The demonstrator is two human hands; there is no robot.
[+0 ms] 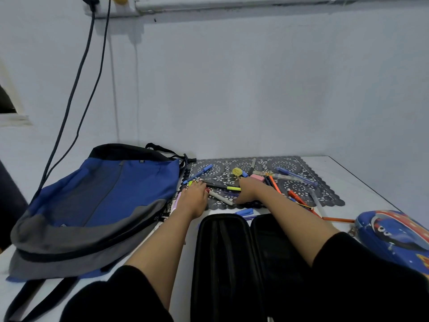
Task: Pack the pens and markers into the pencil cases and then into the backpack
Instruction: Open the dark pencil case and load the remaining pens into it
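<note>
I see the blue-grey backpack [104, 201] flat at left, with the open black pencil case [222, 263] nearest me. The left hand [193, 199] rests loose-fingered on the markers [220, 197] scattered on the lace mat [301, 168]. I cannot tell the right hand's [247, 191] grip.

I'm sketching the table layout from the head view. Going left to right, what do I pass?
blue and grey backpack → left hand → right hand → blue cartoon pencil case. The open black pencil case is left out, as it spans below both hands.
</note>
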